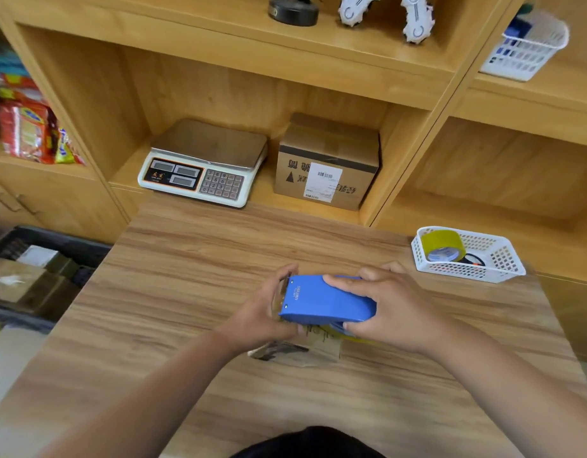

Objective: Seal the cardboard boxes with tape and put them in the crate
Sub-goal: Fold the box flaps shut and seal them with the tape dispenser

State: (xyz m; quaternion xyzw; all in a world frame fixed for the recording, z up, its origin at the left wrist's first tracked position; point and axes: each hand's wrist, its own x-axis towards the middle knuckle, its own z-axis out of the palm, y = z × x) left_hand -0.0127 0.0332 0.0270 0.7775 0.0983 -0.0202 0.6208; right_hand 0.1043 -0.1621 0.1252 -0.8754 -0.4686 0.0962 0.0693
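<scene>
I am looking down at the wooden table (186, 276), where the right hand (381, 305) is gripping the blue tape dispenser (321, 300) from above, with the fingers over its top and the thumb on its near side. The left hand (269, 309) is curling its fingers and thumb round the left end of the small cardboard box (305, 350), which is lying on the table under the dispenser.

I am counting three containers. A white basket (503, 259) is sitting on the table's right side, well apart from the hands. It is holding one yellowish tape roll (442, 244) and one dark item (472, 259) that I cannot make out. A second white basket (529, 57) is standing on an upper shelf with blue things in it, too blurred to count. The dark crate (54, 239) is sitting low on the left beside the table. I am seeing at least two cardboard boxes (18, 282) inside it, though blur is keeping me from a sure count.

In the shelf opening behind the table, one larger cardboard box (328, 160) bearing a white label is standing just beside one weighing scale (203, 163).
</scene>
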